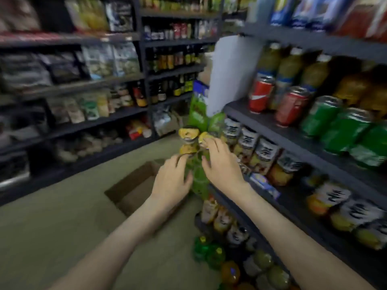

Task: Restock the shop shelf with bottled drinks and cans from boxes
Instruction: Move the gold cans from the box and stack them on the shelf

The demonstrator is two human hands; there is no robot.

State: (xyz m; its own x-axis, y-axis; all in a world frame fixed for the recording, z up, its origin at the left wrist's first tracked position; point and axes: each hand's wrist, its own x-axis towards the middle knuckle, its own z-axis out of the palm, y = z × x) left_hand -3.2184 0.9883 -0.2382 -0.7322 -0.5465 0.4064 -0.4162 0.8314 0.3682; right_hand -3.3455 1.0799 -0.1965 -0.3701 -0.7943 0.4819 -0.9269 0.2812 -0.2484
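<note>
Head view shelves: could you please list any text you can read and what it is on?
None can be read for sure.
Red cans: white mark, lettering blurred.
White-labelled bottles: black characters, too blurred.
Green cans: blurred.
Green bottles, held: labels blurred.

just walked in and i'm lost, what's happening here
A person is restocking drinks. The left hand and right hand together grip a cluster of green bottles with yellow caps, held up beside the drinks shelf on the right. An open cardboard box sits on the floor below them.
</note>
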